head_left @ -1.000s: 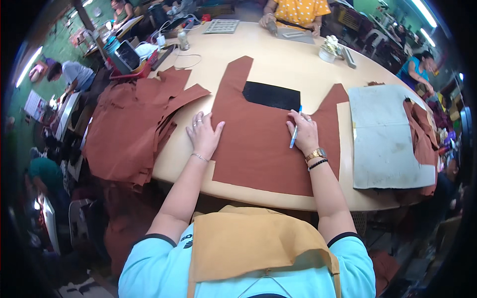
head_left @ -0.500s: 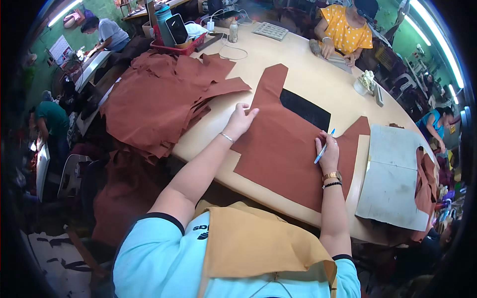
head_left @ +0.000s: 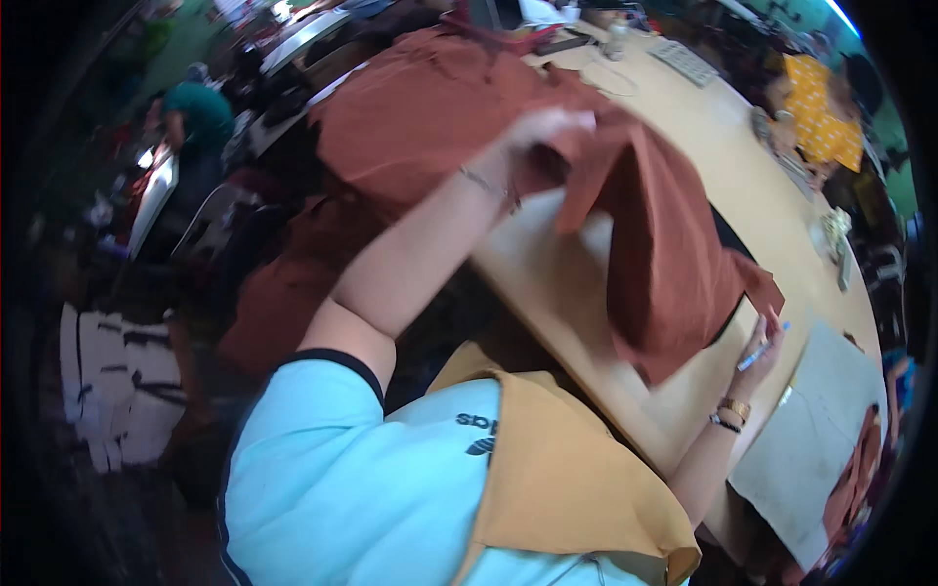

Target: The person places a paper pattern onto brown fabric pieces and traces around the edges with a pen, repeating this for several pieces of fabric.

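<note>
My left hand [head_left: 535, 139], smeared by motion, is closed on the edge of a reddish-brown cut fabric piece [head_left: 669, 244]. The piece is raised and folded over, its near part hanging above the table [head_left: 557, 293]. Between the fingers of my right hand [head_left: 766, 344] is a blue and white pen [head_left: 751, 358]. That hand is beside the fabric's right corner; whether they touch I cannot tell. A strip of a black flat sheet [head_left: 725, 230] shows past the fabric's far edge. Behind my left hand lies a heap of similar reddish-brown pieces [head_left: 420, 107].
At the right, a large grey pattern sheet [head_left: 816, 420] overlaps more brown fabric [head_left: 852, 476]. A small bottle [head_left: 616, 39] and a gridded flat board [head_left: 684, 62] lie toward the back. Across the table sits a person in a yellow dotted top [head_left: 821, 112].
My left hand has lifted the fabric piece, which lay flat, and drawn it left toward the heap. My right hand has come off the fabric, still with the pen. The view has turned left.
</note>
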### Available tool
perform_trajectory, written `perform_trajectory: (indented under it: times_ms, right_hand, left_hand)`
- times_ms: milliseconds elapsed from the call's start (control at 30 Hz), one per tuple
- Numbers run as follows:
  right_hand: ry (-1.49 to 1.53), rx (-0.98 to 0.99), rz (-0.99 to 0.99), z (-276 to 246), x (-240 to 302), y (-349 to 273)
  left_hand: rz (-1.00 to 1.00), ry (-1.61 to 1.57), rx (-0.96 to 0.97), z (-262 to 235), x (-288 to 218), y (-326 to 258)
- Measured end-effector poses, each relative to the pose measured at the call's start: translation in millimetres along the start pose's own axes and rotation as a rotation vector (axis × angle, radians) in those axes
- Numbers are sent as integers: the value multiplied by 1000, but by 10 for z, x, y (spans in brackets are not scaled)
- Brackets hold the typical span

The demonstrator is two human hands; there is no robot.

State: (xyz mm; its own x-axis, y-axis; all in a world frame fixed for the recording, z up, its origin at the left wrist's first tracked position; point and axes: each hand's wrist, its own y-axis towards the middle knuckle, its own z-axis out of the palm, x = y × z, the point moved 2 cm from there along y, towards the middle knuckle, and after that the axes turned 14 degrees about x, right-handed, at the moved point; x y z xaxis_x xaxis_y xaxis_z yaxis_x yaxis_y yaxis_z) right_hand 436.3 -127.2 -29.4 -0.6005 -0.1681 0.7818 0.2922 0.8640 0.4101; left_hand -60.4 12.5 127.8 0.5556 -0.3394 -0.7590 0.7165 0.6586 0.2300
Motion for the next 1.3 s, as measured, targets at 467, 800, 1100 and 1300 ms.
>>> perform_trajectory:
  times_ms: [467, 800, 1100, 1300]
  right_hand:
    - [-77, 216, 161, 46, -339, -326]
    - [-1, 225, 184, 55, -385, -308]
    - [-19, 221, 174, 37, -475, -309]
    - [-60, 213, 198, 9, -462, -307]
  left_hand:
    - [971, 775, -1048, 160, -3395, -2943]
    - [272, 1791, -1519, -696, -4496, -3781]
    - [338, 802, -1262, -352, -3261, -4741]
    - [-235, 662, -1584, -507, -1322, -6339]
